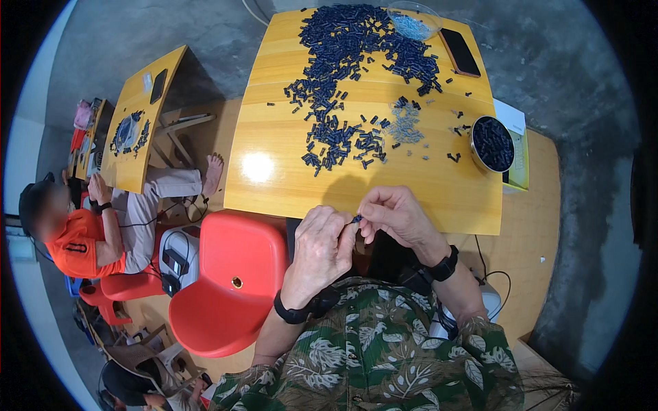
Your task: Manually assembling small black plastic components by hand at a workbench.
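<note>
The left hand pinches a small dark piece between thumb and finger, and the right hand has its fingertips closed narrowly on the piece's other end; whether they also grip something smaller is hidden. The piece sits just short of the worktop's near edge, over the person's lap, so a slip would probably drop it to the lap or the floor, and so small a thing could be hard to find there. The fingers cover most of it, which could let a crooked fit go unnoticed. Farther in, the small pale parts lie loose beside scattered dark pieces, and a careless sweep might mix the two or flick some away. The metal bowl, filled with dark pieces, stands right at the right-hand edge; a bump from the right forearm could tip it over. At the far side, the big dark heap reaches the edge and crowds the clear dish, near the phone, so a jolt to the worktop could send pieces over.
</note>
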### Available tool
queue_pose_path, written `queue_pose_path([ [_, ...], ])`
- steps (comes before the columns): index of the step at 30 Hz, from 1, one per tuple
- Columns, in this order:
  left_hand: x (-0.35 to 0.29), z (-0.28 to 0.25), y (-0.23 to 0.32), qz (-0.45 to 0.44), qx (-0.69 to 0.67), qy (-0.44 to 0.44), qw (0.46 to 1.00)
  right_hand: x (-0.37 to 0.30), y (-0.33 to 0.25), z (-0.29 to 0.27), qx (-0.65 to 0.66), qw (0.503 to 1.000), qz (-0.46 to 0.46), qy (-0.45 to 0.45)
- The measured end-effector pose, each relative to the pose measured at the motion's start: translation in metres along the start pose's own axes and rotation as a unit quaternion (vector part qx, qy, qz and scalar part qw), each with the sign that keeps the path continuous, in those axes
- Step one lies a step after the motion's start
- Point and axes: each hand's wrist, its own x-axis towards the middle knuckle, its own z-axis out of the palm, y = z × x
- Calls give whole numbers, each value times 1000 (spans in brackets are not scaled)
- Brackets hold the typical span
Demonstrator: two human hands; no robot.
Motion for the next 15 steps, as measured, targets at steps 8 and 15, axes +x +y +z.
queue_pose_path([
  [8, 0, 1, 4, -7, 36, 28, 999, 4, -6, 2, -33, 999, 2, -15],
  [15, 2, -3, 6, -9, 47, 22, 999, 2, -15, 9, -132, 991, -31, -10],
])
